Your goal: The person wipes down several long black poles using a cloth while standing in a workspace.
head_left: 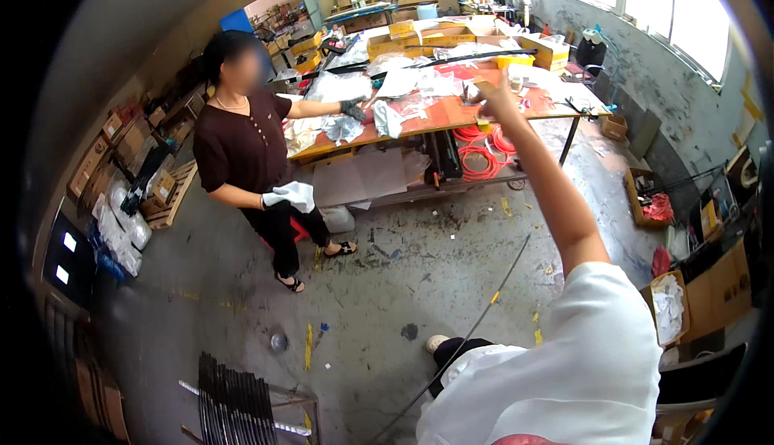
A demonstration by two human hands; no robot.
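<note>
My right arm reaches up from the lower right in a white sleeve. My right hand (501, 105) is over the near edge of the red-topped worktable (435, 122), thumb raised and apart from the other fingers. A small tan flat piece (484, 87) shows beside the fingers; whether it touches them is unclear. My left hand is out of the picture. Across from me, at the table's left end, stands a person in a dark top (246, 135). That person's dark-gloved hand (352, 108) rests by plastic bags and cloths, while the other, white-gloved hand (290, 196) hangs low.
A long thin rod (493, 298) slants across the floor beside my leg. Several black bars (234, 401) lie on a stand at lower left. Coiled orange hose (482, 160) sits beneath the table. Cardboard boxes (645, 195) line the right wall, and a pallet (172, 195) stands at left.
</note>
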